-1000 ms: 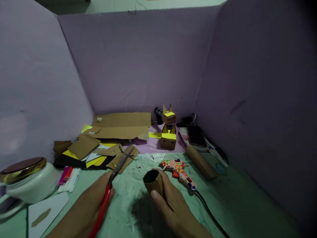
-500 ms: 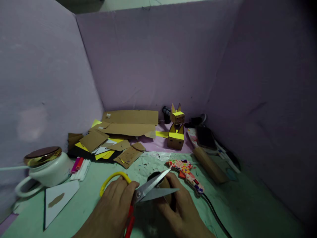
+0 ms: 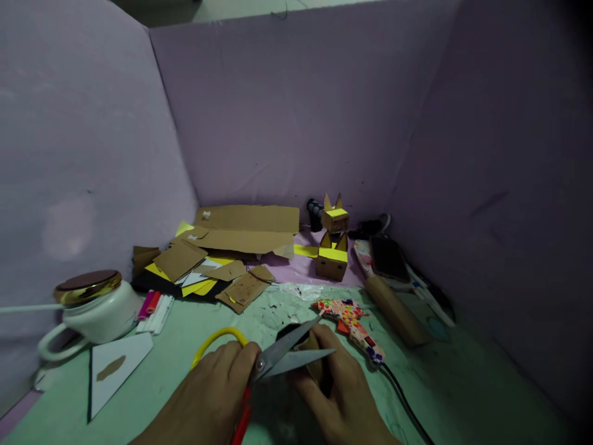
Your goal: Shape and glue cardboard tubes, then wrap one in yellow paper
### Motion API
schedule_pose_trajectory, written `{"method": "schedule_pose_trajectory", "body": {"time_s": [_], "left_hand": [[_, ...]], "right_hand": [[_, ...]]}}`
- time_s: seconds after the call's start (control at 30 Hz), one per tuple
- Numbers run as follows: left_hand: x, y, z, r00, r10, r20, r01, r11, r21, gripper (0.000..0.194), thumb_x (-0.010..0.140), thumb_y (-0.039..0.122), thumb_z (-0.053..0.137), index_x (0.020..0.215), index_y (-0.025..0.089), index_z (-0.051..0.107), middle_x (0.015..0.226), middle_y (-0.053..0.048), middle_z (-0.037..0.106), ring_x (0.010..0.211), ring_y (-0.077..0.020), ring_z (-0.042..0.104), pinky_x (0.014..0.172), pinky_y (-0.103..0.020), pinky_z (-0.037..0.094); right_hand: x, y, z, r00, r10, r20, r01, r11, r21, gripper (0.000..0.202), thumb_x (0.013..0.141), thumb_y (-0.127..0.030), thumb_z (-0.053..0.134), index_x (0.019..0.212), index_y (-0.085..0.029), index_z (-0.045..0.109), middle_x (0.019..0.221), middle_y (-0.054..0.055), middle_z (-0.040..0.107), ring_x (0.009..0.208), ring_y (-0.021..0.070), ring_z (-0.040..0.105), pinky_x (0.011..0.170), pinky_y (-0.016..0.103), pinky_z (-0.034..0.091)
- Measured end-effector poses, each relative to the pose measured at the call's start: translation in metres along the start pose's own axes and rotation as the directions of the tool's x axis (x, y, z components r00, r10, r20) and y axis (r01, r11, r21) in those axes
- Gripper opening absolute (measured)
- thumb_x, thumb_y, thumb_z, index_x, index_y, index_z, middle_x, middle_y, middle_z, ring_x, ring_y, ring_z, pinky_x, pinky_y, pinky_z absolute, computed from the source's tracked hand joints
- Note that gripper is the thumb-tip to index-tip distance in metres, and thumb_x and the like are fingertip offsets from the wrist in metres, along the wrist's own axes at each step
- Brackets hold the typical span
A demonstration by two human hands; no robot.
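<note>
My left hand (image 3: pixel 220 377) is closed on a pair of scissors (image 3: pixel 278 355) with one yellow and one red handle. The blades stand slightly apart and point right, over a small brown cardboard piece (image 3: pixel 315 364) with a dark opening. My right hand (image 3: pixel 345 386) grips that piece, fingers wrapped round its right side. The scissors partly cover it, so its full shape is hidden. Just beyond my right hand lies a flower-patterned glue gun (image 3: pixel 352 324) with a black cord.
Cardboard and paper scraps (image 3: pixel 245 287) are piled at the back left. Two cardboard boxes with pointed ears (image 3: pixel 332 264) stand at the back. On the left are a lidded white mug (image 3: pixel 104 315), markers (image 3: pixel 156 312) and a white board piece (image 3: pixel 120 368). A phone (image 3: pixel 388 258) lies right.
The scissor blades have closed slightly toward each other. Both hands keep their hold, and the whole view has shifted a little.
</note>
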State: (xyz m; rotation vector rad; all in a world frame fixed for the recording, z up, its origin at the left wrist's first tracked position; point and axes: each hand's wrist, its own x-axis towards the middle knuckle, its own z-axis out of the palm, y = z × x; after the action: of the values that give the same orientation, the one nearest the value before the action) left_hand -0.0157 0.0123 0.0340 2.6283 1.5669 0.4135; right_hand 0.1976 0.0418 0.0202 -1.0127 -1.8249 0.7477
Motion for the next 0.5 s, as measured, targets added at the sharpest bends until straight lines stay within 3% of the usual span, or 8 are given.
{"method": "schedule_pose_trajectory", "body": {"time_s": [0.2,0.33,0.5], "left_hand": [[-0.002,0.001,0.000,1.000,-0.018,0.018,0.017,0.999,0.034,0.051,0.077,0.003,0.042,0.125,0.021,0.046,0.099,-0.008,0.066,0.087,-0.0240,0.063,0.074,-0.035,0.053],[-0.002,0.001,0.003,0.999,-0.002,-0.050,0.006,0.997,0.079,0.048,0.077,0.003,0.041,0.121,0.020,0.047,0.097,-0.008,0.066,0.083,-0.0237,0.063,0.073,-0.034,0.052],[-0.003,-0.004,0.010,0.999,0.006,-0.047,-0.006,1.000,-0.001,0.041,0.078,0.010,0.042,0.117,0.023,0.045,0.088,-0.005,0.064,0.078,-0.0222,0.062,0.067,-0.032,0.052]], "right_hand": [[0.000,-0.005,0.002,0.999,-0.019,-0.034,0.021,0.999,0.050,0.022,0.078,-0.016,0.051,0.098,-0.022,0.054,0.083,0.001,0.061,0.072,0.0180,0.059,0.063,0.028,0.046],[0.001,-0.007,0.000,1.000,-0.029,-0.010,0.029,0.998,0.047,0.021,0.078,-0.015,0.052,0.098,-0.023,0.054,0.084,0.001,0.062,0.073,0.0179,0.059,0.065,0.028,0.048],[0.000,-0.003,0.001,1.000,-0.021,-0.007,0.021,0.999,0.026,0.021,0.079,-0.017,0.050,0.098,-0.023,0.054,0.083,0.000,0.061,0.072,0.0180,0.059,0.064,0.028,0.047]]}}
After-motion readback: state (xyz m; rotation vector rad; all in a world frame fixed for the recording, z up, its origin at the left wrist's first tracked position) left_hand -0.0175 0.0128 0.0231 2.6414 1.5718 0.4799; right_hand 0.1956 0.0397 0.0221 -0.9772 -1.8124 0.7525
